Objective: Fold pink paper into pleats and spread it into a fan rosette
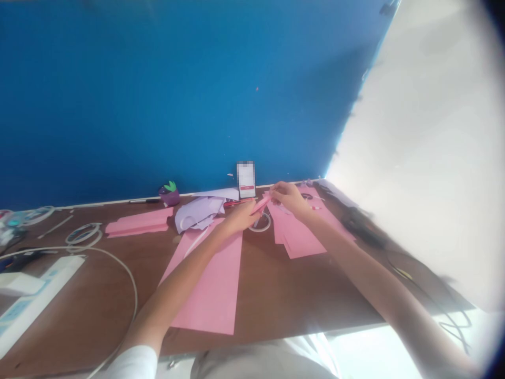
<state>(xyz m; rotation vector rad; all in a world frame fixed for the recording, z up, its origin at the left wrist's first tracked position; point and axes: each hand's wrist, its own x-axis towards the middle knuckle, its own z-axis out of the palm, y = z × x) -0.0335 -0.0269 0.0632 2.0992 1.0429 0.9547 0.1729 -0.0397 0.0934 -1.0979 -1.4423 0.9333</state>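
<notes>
Between my two hands is a small folded piece of pink paper [262,202]. My left hand [245,215] grips its lower left end, fingers closed. The upper right end is pinched by the fingertips of my right hand [287,196]. Just below them a roll of tape [260,223] lies flat on the brown table. A long pink sheet [215,289] lies under my left forearm, and more pink sheets [295,234] are beneath my right wrist. Crumpled lilac paper [201,209] sits left of my left hand, with a red pen-like object [236,202] beside it.
A phone [246,179] leans upright against the blue wall. To the left are folded pink paper [140,222], a small purple pot [169,196] with green paper leaves, tape rolls [83,235] and a white power strip [43,295] with its cable. Dark cables [410,263] run along the right edge.
</notes>
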